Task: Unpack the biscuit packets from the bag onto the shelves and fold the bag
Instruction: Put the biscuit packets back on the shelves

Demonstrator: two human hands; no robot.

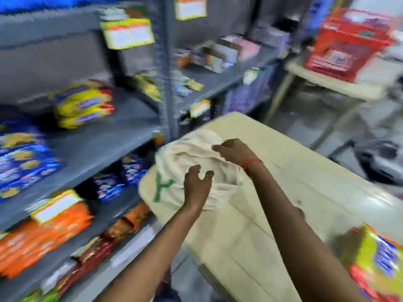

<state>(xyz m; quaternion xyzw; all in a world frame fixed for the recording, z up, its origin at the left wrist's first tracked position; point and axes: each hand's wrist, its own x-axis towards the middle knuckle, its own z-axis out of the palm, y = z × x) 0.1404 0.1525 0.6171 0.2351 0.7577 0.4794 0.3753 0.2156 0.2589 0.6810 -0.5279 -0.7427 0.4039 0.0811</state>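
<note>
A crumpled cloth bag is seen on the table beside the shelves; it is pressed by the left hand, fingers spread, and pinched by the right hand; yellow packets are stacked on the shelf.

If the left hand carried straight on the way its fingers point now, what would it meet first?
Most likely the cloth bag: the left hand hovers with spread fingers aimed at its crumpled top on the table. Blur hides whether they already touch.
</note>
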